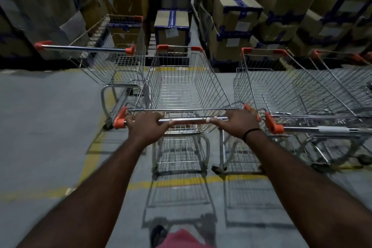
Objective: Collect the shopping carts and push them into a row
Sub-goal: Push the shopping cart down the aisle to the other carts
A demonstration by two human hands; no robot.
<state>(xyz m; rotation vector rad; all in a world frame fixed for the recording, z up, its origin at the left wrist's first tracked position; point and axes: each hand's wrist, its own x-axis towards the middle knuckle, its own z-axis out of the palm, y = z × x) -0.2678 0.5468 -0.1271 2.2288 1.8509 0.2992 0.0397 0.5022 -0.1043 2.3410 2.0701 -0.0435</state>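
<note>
Dim, bluish indoor light, soft cart shadows on the floor (50, 119), wide-angle bending and blur toward the edges.

Floor (50, 117) of grey concrete, smooth, marked with yellow lines (181, 181): one crosses nearer than the left hand (146, 125) and right hand (238, 122), one runs away past the left hand, a third lies farther off at the foot of the stacks. Beyond both hands, cardboard boxes (235, 8) bound with blue tape, white labels attached, stacked high. Lighting dim.
</note>
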